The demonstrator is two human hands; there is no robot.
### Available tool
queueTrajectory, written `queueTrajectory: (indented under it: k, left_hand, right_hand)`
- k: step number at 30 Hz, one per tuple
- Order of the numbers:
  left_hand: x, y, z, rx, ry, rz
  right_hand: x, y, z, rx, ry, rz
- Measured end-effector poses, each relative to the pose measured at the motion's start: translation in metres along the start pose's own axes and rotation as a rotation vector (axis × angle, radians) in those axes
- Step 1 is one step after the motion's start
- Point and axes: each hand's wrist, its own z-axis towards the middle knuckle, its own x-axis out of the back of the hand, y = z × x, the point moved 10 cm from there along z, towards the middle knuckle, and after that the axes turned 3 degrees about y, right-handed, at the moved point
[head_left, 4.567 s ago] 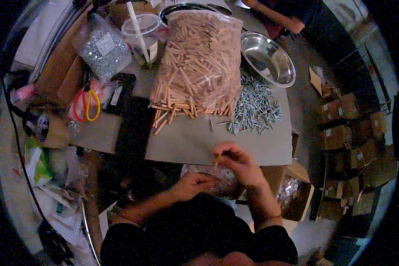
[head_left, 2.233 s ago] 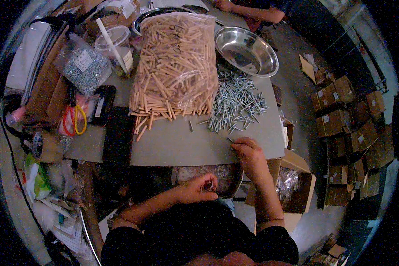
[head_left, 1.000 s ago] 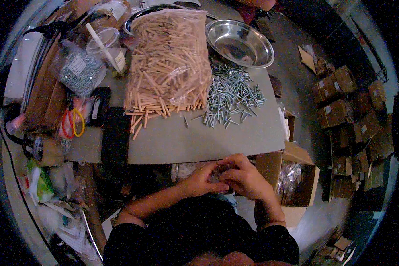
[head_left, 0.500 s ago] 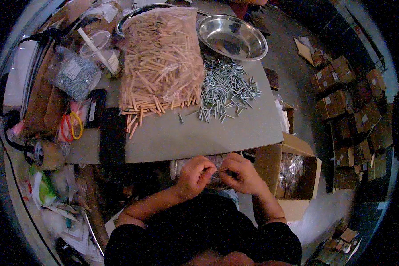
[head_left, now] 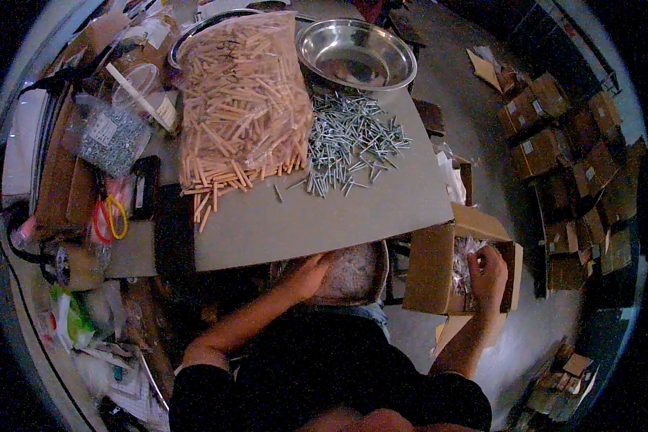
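Head view: clear plastic packets (head_left: 460, 272) just left of right hand (head_left: 489, 273), fingers curled; left hand (head_left: 309, 278) farther, can't tell either grip.

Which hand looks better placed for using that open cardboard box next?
Probably the right hand: it is at the open cardboard box, close to the clear plastic inside. The left hand is farther away, by the round container.

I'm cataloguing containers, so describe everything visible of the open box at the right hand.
The open box is brown, cardboard by its look, flaps spread outward. It sits at the near right corner of the table. Shiny clear packets lie inside, with the right hand among them. Its support is unclear.
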Motion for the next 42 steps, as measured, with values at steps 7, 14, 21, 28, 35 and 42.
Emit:
queueTrajectory:
  k: [7, 14, 21, 28, 35, 42]
  left_hand:
    - [-0.024, -0.043, 0.017, 0.037, 0.035, -0.030]
    - [-0.006, -0.016, 0.020, -0.014, 0.027, -0.028]
    - [-0.008, -0.021, 0.025, -0.046, 0.076, -0.092]
    - [0.006, -0.014, 0.011, -0.080, 0.124, -0.146]
    - [0.024, 0.004, -0.007, -0.126, 0.182, -0.185]
    - [0.049, 0.049, -0.019, -0.138, 0.110, -0.073]
  right_hand:
    - [-0.074, -0.065, 0.012, 0.128, -0.143, 0.347]
    - [-0.066, -0.265, 0.024, 0.605, -0.244, 0.546]
    - [-0.078, -0.386, 0.009, 0.926, -0.321, 0.609]
    - [-0.070, -0.458, 0.008, 1.076, 0.018, 0.515]
    - [-0.090, -0.423, -0.001, 1.036, -0.213, 0.584]
    - [-0.089, -0.351, -0.002, 0.723, -0.408, 0.942]
